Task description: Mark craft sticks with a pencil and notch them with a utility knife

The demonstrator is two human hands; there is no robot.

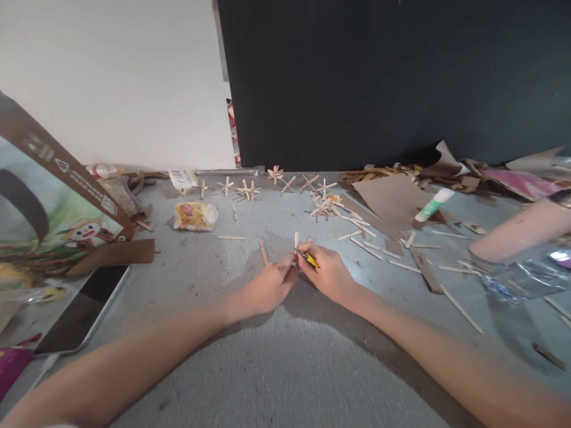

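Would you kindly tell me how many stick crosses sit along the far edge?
7 crosses in a row along the far edge, left to right: first, second, third, fourth, fifth, sixth, seventh; the loose pile may hide more.

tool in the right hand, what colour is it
The tool is yellow; the head view shows it.

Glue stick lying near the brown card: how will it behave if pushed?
The glue stick looks round and lies on its side, so it would probably roll. Its smooth plastic may be slightly slippery. It seems stiff and light.
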